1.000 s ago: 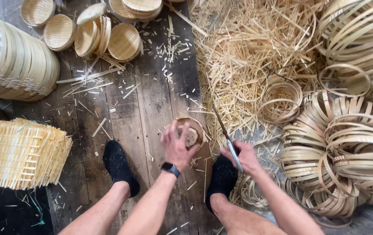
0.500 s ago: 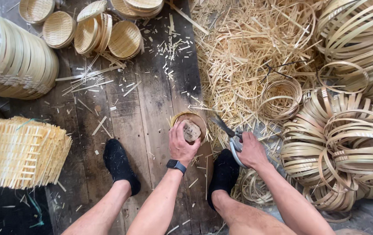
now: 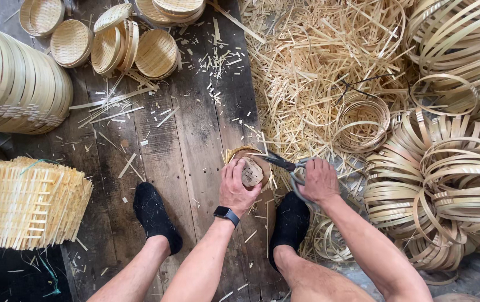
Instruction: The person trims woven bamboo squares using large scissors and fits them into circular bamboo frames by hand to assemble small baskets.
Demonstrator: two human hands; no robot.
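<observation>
My left hand point(image 3: 236, 189) grips a small round woven bamboo basket point(image 3: 249, 166) held on edge just above the dark plank floor, between my two black-socked feet. My right hand point(image 3: 319, 180) is closed around the handles of a pair of scissors point(image 3: 283, 164). The blades point left and meet the basket's upper right rim. A dark smartwatch sits on my left wrist.
A stack of large woven trays point(image 3: 19, 84) and a bundle of slatted bamboo mats point(image 3: 24, 202) lie at left. Small finished baskets point(image 3: 114, 45) sit at the top. Bamboo shavings point(image 3: 318, 67) and coiled bamboo hoops point(image 3: 447, 179) fill the right side.
The scissors swung from pointing up beside the basket to lying across its rim, and my right hand moved up and left toward it. My left hand shifted its grip on the basket slightly.
</observation>
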